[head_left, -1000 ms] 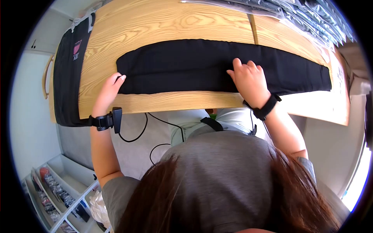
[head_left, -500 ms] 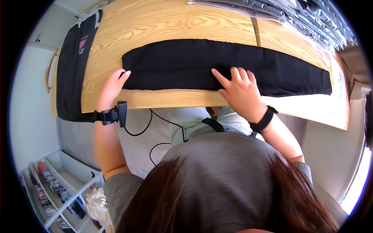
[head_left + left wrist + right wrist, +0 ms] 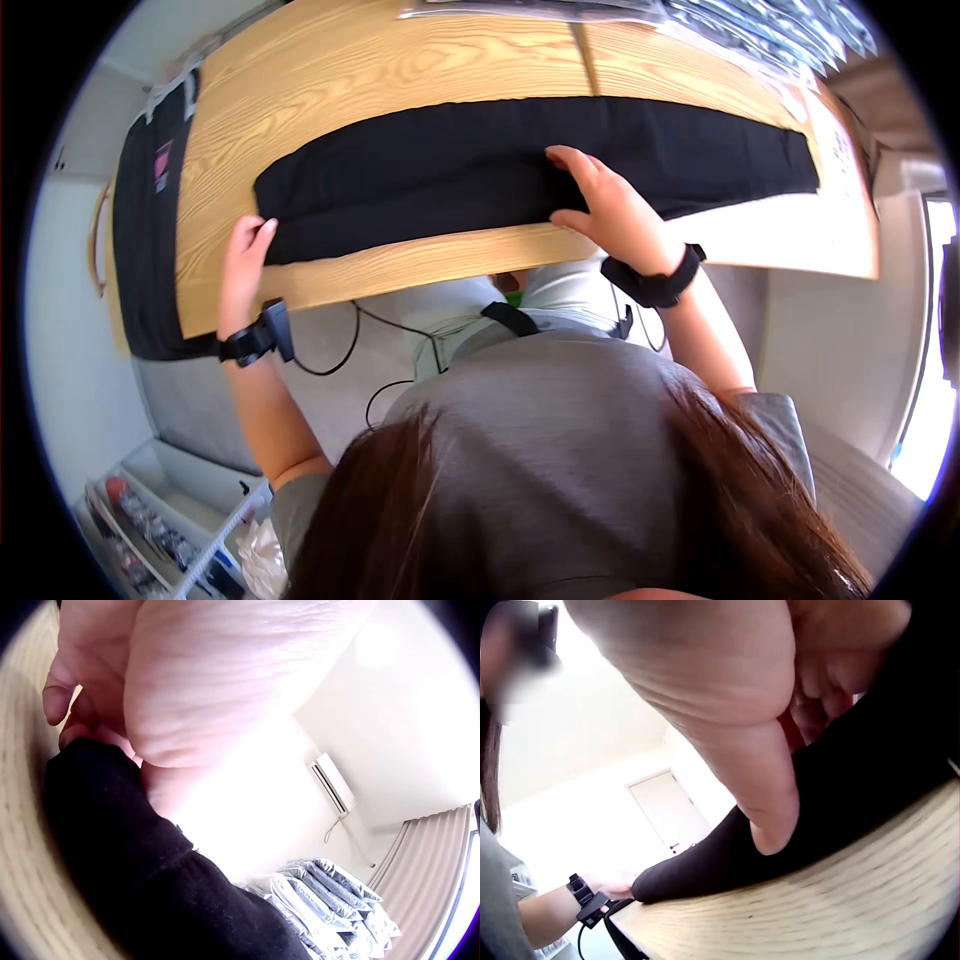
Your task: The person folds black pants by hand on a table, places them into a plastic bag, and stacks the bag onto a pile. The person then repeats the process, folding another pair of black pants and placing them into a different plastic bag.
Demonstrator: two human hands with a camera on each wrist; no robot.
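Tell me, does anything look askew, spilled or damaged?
One thing: the dark garment at the left overhangs the front edge of the table, so it looks slightly misplaced. The long black garment looks undamaged. No spill shows.

The small pink print [image 3: 162, 166] on the dark folded garment [image 3: 145, 250] is too small for reading. The top edge of the head view cuts the stack of clear plastic packages [image 3: 760, 30]. In the right-wrist view, the right hand [image 3: 720, 705] is cut at the top, and the long black folded cloth [image 3: 862, 772] hides some fingertips.
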